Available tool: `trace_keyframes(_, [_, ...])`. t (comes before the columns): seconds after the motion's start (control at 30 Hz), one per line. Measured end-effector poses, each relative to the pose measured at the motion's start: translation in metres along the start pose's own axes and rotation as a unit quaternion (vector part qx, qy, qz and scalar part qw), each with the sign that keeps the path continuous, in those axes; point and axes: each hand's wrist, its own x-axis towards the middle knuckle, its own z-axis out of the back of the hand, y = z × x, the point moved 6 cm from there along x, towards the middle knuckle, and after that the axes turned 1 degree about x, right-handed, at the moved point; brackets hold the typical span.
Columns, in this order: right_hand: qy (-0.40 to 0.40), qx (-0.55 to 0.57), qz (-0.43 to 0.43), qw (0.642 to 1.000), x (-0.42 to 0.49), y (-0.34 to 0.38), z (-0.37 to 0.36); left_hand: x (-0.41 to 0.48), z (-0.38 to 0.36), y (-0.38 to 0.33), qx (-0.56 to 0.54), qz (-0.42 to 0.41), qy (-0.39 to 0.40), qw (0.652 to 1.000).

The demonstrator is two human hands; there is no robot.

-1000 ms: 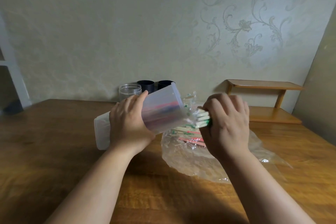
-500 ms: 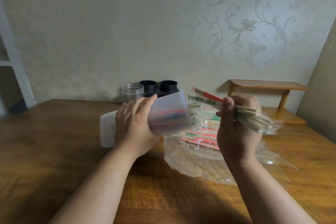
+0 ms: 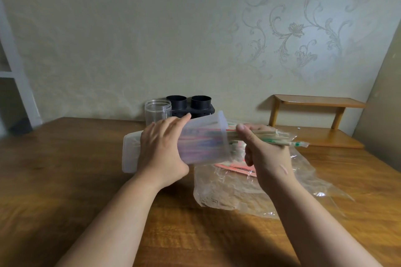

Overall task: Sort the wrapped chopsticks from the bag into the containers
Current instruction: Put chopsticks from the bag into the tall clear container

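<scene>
Left hand (image 3: pixel 160 154): at centre-left of the frame, we see its fingers curled around the translucent container (image 3: pixel 204 138), gripping it mid-body.
Translucent container: it lies tipped on its side in that grip, with its open mouth toward the right of the frame. Blurred red and blue wrapped sticks show through its wall. We cannot tell whether its closed end touches the table (image 3: pixel 65 169).
Right hand (image 3: pixel 264 158): just right of centre, it is closed around a bundle of wrapped chopsticks (image 3: pixel 271 136), with the thumb on top.
Bundle of wrapped chopsticks: it is held roughly level. Its left ends are at the container's mouth and its green-marked ends stick out to the right of the fist.
Plastic bag (image 3: pixel 249 191): clear and crumpled, it lies on the table below the right hand. We see red-wrapped chopsticks (image 3: pixel 234 167) inside it.
Clear jar (image 3: pixel 157 110): upright at the table's back edge, above the left hand.
Black double holder (image 3: pixel 191 106): just beside the jar on its right, against the wall.
Wooden shelf (image 3: pixel 314 104): in the right middle of the frame.
</scene>
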Motion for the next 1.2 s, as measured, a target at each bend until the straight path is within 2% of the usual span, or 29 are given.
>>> trace_keyframes(0.17, [0.061, 0.086, -0.004, 0.994, -0.003, -0.002, -0.012, 0.000, -0.002, -0.005, 0.000, -0.017, 0.016, 1.000])
trace_keyframes(0.27, [0.009, 0.174, -0.022, 0.984, 0.001, -0.006, -0.005, 0.002, 0.002, -0.003, -0.004, -0.005, 0.005, 1.000])
trace_keyframes(0.3, [-0.012, 0.172, -0.035, 0.984, 0.002, -0.006, -0.003, 0.002, 0.002, -0.003, -0.006, -0.003, 0.004, 1.000])
trace_keyframes(0.37, [-0.043, 0.092, -0.059, 0.993, 0.002, -0.007, 0.000, 0.001, 0.002, -0.004, -0.004, -0.006, 0.007, 1.000])
trace_keyframes(0.47, [-0.020, 0.036, -0.071, 0.997, 0.003, -0.009, -0.002, 0.000, 0.001, -0.006, 0.001, -0.015, 0.011, 1.000])
trace_keyframes(0.57, [-0.015, 0.083, -0.021, 0.996, 0.007, -0.006, 0.003, 0.000, 0.001, -0.005, 0.004, -0.014, 0.012, 1.000])
trace_keyframes(0.67, [-0.058, 0.150, 0.011, 0.987, 0.007, -0.002, 0.008, 0.000, 0.001, -0.006, 0.005, -0.011, 0.016, 1.000])
trace_keyframes(0.73, [-0.081, 0.092, 0.043, 0.991, 0.006, 0.001, 0.009, 0.000, 0.001, -0.007, 0.005, -0.010, 0.016, 1.000])
trace_keyframes(0.83, [-0.025, -0.116, 0.104, 0.987, 0.003, 0.006, -0.002, 0.000, 0.001, -0.007, 0.004, -0.009, 0.014, 1.000])
trace_keyframes(0.87, [-0.011, -0.155, 0.107, 0.982, 0.004, 0.003, -0.003, 0.000, 0.002, -0.007, 0.005, -0.011, 0.011, 1.000])
trace_keyframes(1.07, [-0.069, -0.087, 0.115, 0.987, 0.000, 0.008, 0.008, 0.000, 0.003, -0.006, 0.014, 0.000, 0.004, 1.000])
trace_keyframes(1.2, [-0.031, -0.117, 0.145, 0.982, -0.008, 0.010, -0.001, 0.001, 0.004, -0.005, 0.041, 0.009, 0.009, 0.999])
